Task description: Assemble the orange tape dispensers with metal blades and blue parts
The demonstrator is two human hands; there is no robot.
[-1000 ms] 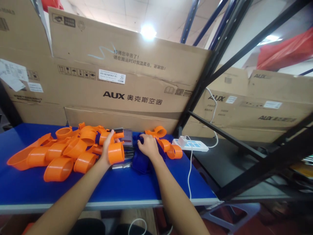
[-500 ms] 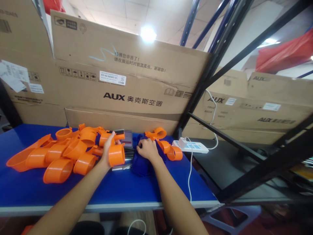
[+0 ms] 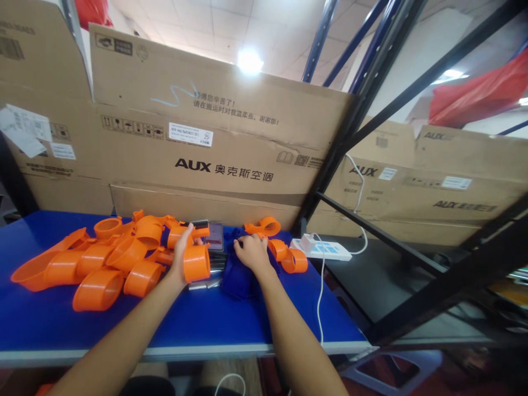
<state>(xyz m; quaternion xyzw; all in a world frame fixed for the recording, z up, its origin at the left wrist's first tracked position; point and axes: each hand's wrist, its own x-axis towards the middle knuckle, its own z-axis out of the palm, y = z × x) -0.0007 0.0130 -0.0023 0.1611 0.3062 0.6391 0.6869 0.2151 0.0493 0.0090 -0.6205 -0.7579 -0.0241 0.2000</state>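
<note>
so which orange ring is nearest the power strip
The rightmost orange ring, to the right of the right hand, by the white power strip's left end; all the others sit farther left.

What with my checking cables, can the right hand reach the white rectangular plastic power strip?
Probably yes: orange plastic rings lie between the right hand and the power strip, but look low enough to pass over.

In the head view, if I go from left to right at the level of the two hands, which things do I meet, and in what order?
Pile of orange parts → left hand → phone-like flat object → right hand → rightmost orange ring → white power strip.
</note>
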